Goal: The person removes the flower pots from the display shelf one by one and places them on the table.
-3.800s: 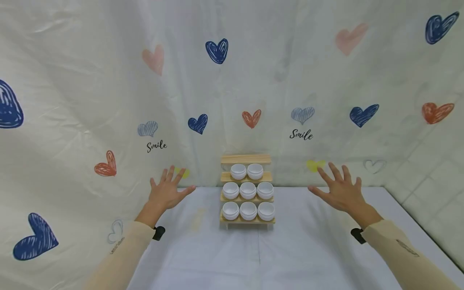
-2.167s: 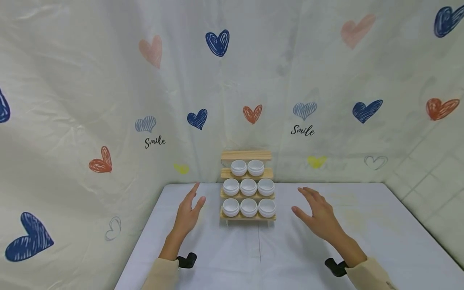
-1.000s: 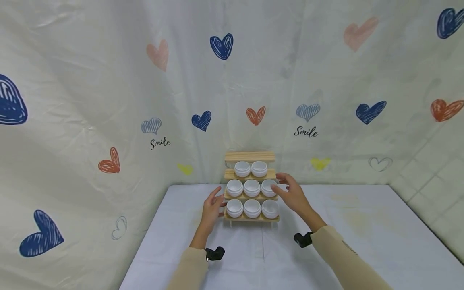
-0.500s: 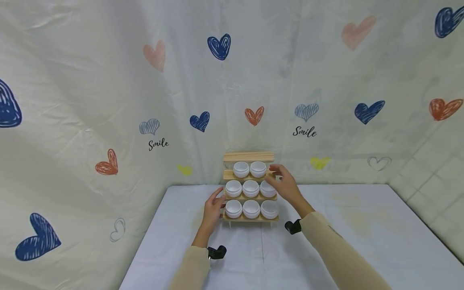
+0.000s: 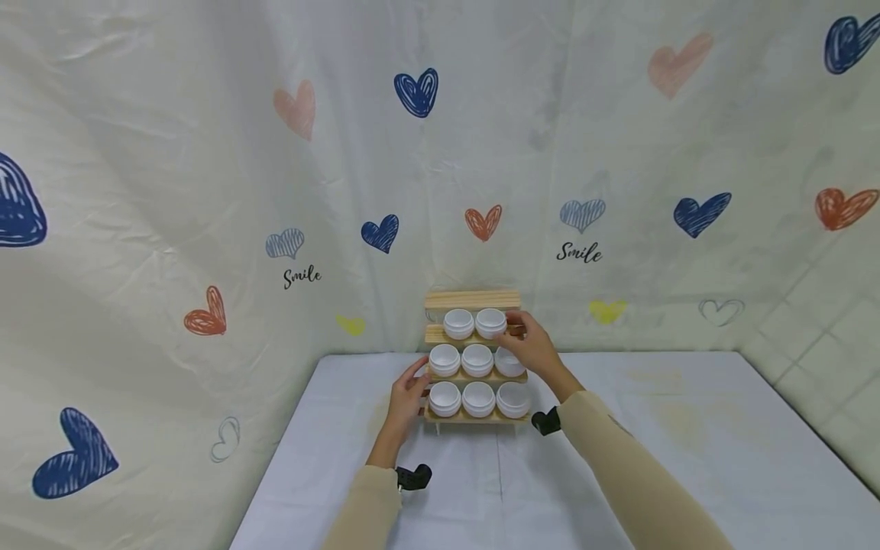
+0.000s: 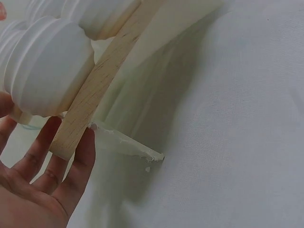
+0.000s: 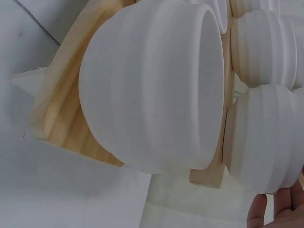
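On the white table a tiered wooden stand (image 5: 473, 299) holds several small white bowls in three rows. My left hand (image 5: 402, 399) grips the stand's left side. In the left wrist view its fingers (image 6: 78, 175) curl around a shelf end, on both sides of the plank. My right hand (image 5: 534, 344) reaches in from the right and pinches the right-hand bowl of the upper row (image 5: 490, 324) between thumb and fingers. This bowl sits on its shelf. In the right wrist view only some fingers (image 7: 259, 209) appear at the corner, and their contact is hidden. A bottom-row bowl (image 7: 152, 90) fills the foreground.
Behind the stand hangs a white curtain (image 5: 330, 153) printed with hearts. The table (image 5: 619, 458) spreads to both sides. The top plank bears no bowls. A black camera (image 5: 412, 477) is strapped at each wrist.
Both hands came inward from apart. My left hand took hold of the stand's side. The right moved up and left from the middle-row bowl to the upper-row one. The bowls kept their places.
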`<state>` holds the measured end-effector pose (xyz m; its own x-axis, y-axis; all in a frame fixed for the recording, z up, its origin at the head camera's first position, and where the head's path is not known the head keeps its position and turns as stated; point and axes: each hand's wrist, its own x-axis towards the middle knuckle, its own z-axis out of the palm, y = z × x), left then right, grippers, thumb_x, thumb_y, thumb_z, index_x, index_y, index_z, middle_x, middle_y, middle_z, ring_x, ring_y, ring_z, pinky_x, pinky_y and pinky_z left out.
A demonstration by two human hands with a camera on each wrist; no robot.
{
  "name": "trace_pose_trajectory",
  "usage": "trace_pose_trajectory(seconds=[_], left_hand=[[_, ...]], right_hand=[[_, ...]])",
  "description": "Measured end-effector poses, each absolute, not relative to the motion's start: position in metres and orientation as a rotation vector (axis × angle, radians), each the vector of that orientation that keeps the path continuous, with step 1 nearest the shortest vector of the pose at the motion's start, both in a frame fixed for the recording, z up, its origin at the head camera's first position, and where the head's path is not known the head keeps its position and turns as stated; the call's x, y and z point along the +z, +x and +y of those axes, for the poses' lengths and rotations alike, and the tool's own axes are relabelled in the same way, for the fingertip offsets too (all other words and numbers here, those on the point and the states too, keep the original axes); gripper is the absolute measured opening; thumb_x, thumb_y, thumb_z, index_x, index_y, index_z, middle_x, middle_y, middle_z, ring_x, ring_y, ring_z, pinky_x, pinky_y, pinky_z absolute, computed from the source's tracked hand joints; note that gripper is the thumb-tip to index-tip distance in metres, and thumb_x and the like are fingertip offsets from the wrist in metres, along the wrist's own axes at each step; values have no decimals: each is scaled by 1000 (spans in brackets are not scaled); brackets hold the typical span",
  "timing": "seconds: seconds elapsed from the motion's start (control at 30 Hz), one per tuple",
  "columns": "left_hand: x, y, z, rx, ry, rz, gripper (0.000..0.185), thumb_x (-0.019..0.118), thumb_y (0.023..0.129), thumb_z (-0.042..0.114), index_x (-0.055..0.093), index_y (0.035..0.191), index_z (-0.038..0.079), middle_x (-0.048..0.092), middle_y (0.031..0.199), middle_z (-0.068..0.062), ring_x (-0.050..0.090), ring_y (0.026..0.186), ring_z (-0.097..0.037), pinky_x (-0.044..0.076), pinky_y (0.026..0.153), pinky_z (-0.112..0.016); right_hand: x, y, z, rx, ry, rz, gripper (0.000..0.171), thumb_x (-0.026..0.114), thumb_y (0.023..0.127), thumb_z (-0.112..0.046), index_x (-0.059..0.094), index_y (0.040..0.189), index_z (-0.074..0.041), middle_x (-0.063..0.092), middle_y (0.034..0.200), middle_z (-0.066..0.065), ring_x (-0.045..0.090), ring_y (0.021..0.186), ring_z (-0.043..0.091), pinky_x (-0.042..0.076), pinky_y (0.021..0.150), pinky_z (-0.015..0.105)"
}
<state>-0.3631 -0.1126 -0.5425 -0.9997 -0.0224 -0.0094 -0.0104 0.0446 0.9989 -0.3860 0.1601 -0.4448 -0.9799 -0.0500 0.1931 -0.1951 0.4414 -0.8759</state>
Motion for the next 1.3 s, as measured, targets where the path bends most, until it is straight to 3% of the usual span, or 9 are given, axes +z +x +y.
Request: trace_pose_trajectory(seconds=[0.33,0.77,1.13,1.3], left_hand=[[-548,-371,-110,-2181,44,-2294,50,63,100,30,54,149,32,67,109,-6,68,89,-13,55,60,-30],[-551,-371,-114,-2233,17,-2287,52,61,101,31,50,152,32,64,113,-3,65,90,-12,55,66,-31],[-553,-373,-112,-2266,13,-2223,51,63,100,31,52,150,34,64,106,1,64,90,-13,54,67,-31],[-551,-369,-112,-2282,-3,-2219,52,61,102,31,50,152,32,62,104,1,63,93,-16,53,66,-31]], right_hand=[[-448,-397,158,1519,244,-2592,67,76,93,-35,47,147,-7,57,138,16,56,114,28,48,94,38],[-446,-403,151,1526,195,-2614,70,78,90,-39,48,144,-7,57,139,17,55,112,27,46,96,39],[-446,-403,150,1559,174,-2583,70,79,89,-42,48,144,-9,58,139,18,56,116,30,47,102,45],[-446,-401,151,1562,170,-2575,68,80,89,-40,50,142,-11,59,137,15,56,111,28,47,97,40]])
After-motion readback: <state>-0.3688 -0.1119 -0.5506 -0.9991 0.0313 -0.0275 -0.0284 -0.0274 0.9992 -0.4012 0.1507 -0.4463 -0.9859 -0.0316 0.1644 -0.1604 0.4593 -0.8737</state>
